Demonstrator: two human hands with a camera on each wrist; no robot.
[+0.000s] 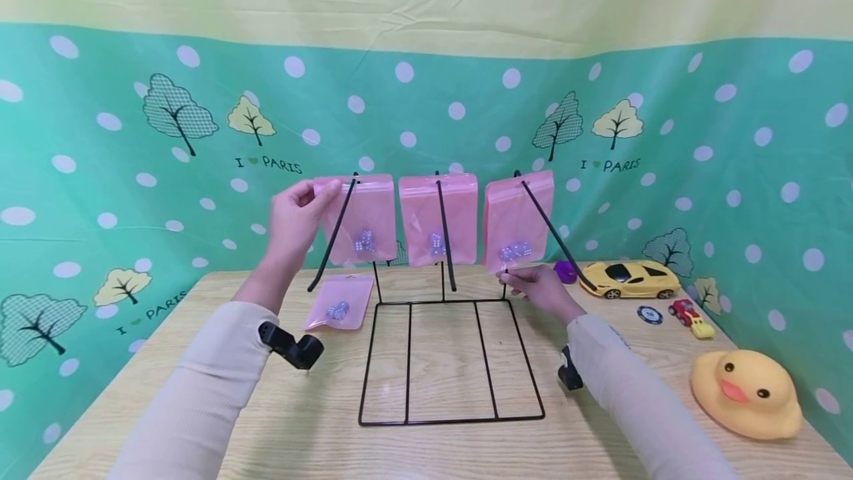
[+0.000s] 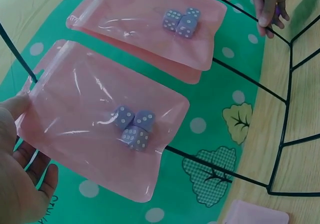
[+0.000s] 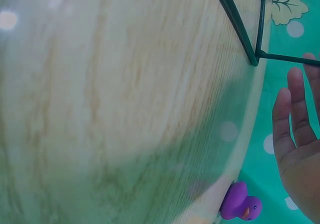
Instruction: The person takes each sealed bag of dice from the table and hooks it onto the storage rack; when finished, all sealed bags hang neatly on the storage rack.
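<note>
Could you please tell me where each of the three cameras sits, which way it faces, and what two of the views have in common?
Head: worn on the head, facing forward and down over the table at the wire rack; both sleeves, left hand and right hand show.
Left wrist: faces along the left hand at the pink bag of dice it pinches; the right hand shows far off.
Right wrist: looks across the tabletop to a purple duck; the fingers show.
Shared: head and left wrist both show the hanging bags.

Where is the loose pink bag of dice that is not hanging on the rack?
In the head view, the loose pink bag lies flat on the table, left of the wire rack, below the left hand.
</note>
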